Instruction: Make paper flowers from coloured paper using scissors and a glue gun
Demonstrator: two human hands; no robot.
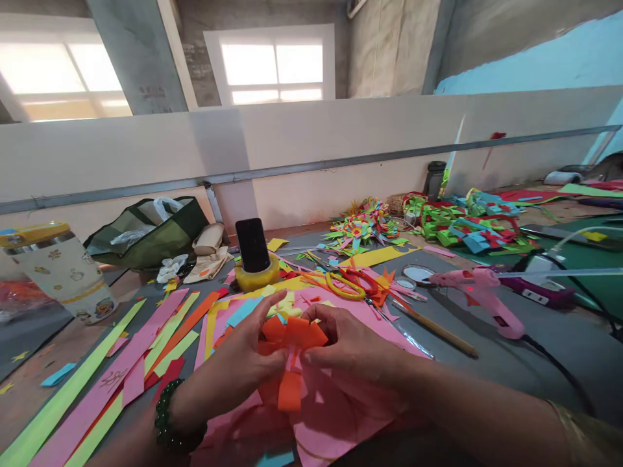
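Observation:
Both my hands meet over a folded orange paper piece (292, 337) with a strip hanging down, held above pink paper sheets (335, 421). My left hand (248, 357), with a dark bead bracelet on the wrist, pinches its left side between thumb and fingers. My right hand (345, 344) grips its right side, fingers curled round the folds. Yellow and blue paper scraps (282, 305) lie just beyond my fingers.
Long pink, green and orange paper strips (121, 370) lie at left. A phone (252, 244) stands in a yellow tape roll. Scissors (348, 283), a pink glue gun (481, 292) with cable, a wooden stick (435, 329), piles of folded coloured paper (452, 224), a green bag (146, 233) and a printed tin (63, 272) surround them.

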